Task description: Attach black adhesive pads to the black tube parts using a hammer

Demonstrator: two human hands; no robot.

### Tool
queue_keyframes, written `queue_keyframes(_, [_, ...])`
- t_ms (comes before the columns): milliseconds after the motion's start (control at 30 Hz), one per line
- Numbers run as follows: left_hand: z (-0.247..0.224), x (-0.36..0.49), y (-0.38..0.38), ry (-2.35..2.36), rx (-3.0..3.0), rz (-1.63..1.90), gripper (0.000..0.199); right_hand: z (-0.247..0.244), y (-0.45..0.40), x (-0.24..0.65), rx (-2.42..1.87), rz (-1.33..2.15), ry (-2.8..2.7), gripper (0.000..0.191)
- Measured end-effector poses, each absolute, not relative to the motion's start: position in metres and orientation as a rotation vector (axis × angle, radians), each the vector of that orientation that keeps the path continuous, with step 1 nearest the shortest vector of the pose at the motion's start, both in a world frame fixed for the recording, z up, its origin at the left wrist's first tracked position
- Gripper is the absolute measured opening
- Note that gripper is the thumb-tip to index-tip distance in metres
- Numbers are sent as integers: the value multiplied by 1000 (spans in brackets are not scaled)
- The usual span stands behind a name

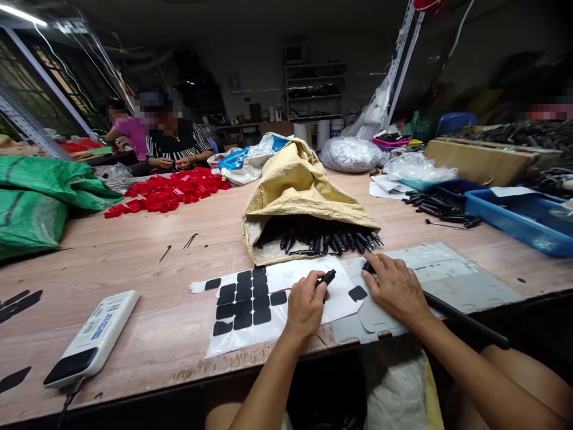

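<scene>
My left hand is closed around a short black cylindrical part, its end poking out past the fingers. Thumb and fingers of my right hand close on another small black piece, mostly hidden by the hand. Under my left hand lies a white backing sheet with rows of black rounded-square stickers. One loose black sticker sits between my hands. Just beyond them, a yellow woven sack lies with its mouth facing me, showing many black tubular parts.
A grey board lies beneath my right hand, and a black rod juts over the table edge. Left stands a white power bank. Red parts, green sacks and a blue tray surround. Two people sit across.
</scene>
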State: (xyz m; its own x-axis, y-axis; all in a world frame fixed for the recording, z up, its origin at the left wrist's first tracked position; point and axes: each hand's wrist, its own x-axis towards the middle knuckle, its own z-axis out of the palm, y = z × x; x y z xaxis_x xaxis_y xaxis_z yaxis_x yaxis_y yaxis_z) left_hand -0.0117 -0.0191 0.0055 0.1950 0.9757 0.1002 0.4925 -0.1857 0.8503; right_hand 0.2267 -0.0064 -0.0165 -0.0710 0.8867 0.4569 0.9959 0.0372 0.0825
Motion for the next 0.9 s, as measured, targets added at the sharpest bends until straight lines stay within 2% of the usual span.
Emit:
queue_keyframes(533, [4,-12,-22,1427,1792,847,25,-28,-3,234,-1908,-628,-2049,46])
queue_keyframes(900, [4,-13,-18,1297,1700,937,28,-17,-5,228,-1952,-507,-2036,43])
